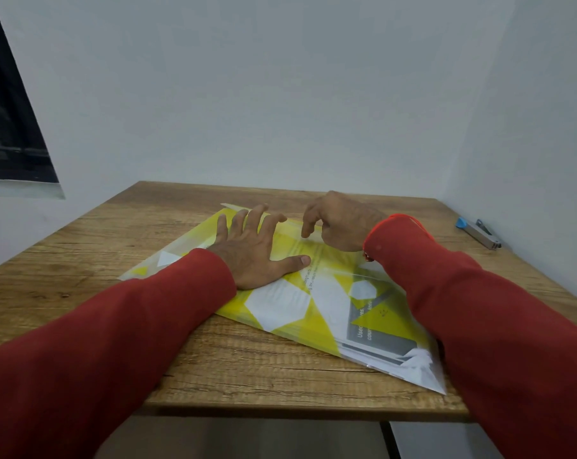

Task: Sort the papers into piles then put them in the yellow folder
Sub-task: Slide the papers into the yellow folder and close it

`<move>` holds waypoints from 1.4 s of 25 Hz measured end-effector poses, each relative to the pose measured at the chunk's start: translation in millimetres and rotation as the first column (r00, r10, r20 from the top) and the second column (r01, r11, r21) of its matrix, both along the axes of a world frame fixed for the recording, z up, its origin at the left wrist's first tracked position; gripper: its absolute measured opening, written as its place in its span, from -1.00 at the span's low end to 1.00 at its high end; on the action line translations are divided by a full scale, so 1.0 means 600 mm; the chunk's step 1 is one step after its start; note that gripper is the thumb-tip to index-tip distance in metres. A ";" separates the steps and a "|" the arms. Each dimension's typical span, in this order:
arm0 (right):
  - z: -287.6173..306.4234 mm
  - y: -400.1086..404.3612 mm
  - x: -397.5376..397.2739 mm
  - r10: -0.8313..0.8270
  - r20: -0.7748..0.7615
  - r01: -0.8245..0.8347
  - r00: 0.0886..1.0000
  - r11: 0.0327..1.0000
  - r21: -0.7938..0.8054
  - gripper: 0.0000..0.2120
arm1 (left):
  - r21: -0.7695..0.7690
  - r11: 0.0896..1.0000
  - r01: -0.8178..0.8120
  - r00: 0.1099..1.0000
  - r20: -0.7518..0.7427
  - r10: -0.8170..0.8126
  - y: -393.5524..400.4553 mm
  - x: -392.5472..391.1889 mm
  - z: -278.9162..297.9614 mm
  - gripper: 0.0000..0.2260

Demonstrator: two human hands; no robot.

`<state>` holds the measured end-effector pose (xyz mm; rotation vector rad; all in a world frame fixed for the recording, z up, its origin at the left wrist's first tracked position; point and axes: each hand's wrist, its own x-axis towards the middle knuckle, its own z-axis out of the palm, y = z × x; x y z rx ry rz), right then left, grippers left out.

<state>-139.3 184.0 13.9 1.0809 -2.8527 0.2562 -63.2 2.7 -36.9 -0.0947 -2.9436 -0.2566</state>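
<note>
Papers look to be in, and the flap is being closed on the yellow folder (300, 323)

The left hand (254, 256) lies flat on the folder, fingers (244, 220) spread wide and pressing it to the worktop (81, 260); the right hand (340, 223) hovers at the folder's far edge, fingers (308, 228) curled down as if pinching the clear flap, though whether they truly grip it I cannot tell. The folder lies skewed across the middle, one corner jutting over the near edge toward the right corner, printed papers (373, 339) showing through. Risk here: that overhanging corner could tip or slide off if the left palm lifts, and crumpled sheets at that corner may jam or crease. A stapler (479, 231) sits by the right edge
</note>
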 end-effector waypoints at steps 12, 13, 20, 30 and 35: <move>-0.009 0.035 -0.007 0.004 -0.085 -0.024 0.996 0.969 -0.245 -0.41 | -0.034 0.999 -0.009 0.997 0.082 0.011 0.001 0.004 0.007 -0.02; -0.010 0.036 -0.008 0.022 -0.070 -0.034 0.997 0.982 -0.183 -0.39 | -0.042 0.999 -0.009 0.996 0.083 0.012 0.001 0.005 0.008 -0.06; -0.007 0.049 -0.011 -0.004 -0.007 0.001 1.000 0.921 -0.388 -0.57 | -0.119 0.991 -0.064 0.984 0.161 0.083 -0.004 0.019 0.041 -0.12; -0.007 0.041 0.015 0.119 0.173 -0.035 0.978 0.905 -0.425 -0.73 | 0.014 0.998 -0.059 0.965 0.256 0.054 -0.067 0.027 0.067 -0.58; -0.037 0.006 0.028 -0.005 0.291 -0.041 0.957 0.987 0.152 -0.31 | -0.047 0.998 -0.032 0.966 0.256 0.043 -0.061 0.009 0.027 -0.49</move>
